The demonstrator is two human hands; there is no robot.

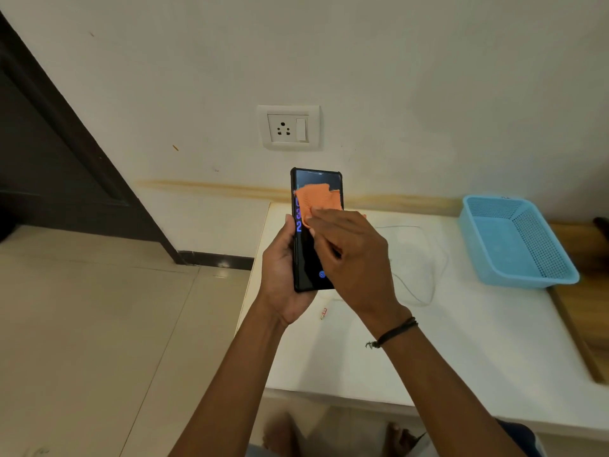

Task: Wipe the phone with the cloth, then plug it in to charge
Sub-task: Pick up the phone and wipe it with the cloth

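Phone point(313, 252) stood upright at the centre of the frame when I looked through the head camera, its screen lit with blue digits along the left edge and a blue fingerprint mark near the bottom. I saw the left hand point(280, 275) wrapped around its lower left side, palm cupping the bottom corner, gripping the black case firmly. I saw the right hand point(349, 255) laid flat across the screen from the right, fingers point(324, 216) pressing an orange cloth point(316, 199) against the glass over the upper half; the cloth stuck out beyond the fingertips toward the top of the phone. A black band point(397, 331) circled the right wrist. Below and to the right of the hands lay the white table point(461, 341), and on it a thin white cable point(425, 285) looped loosely just right of the hands, with a small connector end point(324, 313) lying under the left wrist. A blue mesh basket point(517, 242) sat at the right edge of the frame. On the wall above the phone I noted a white socket plate point(289, 127) with its switch.
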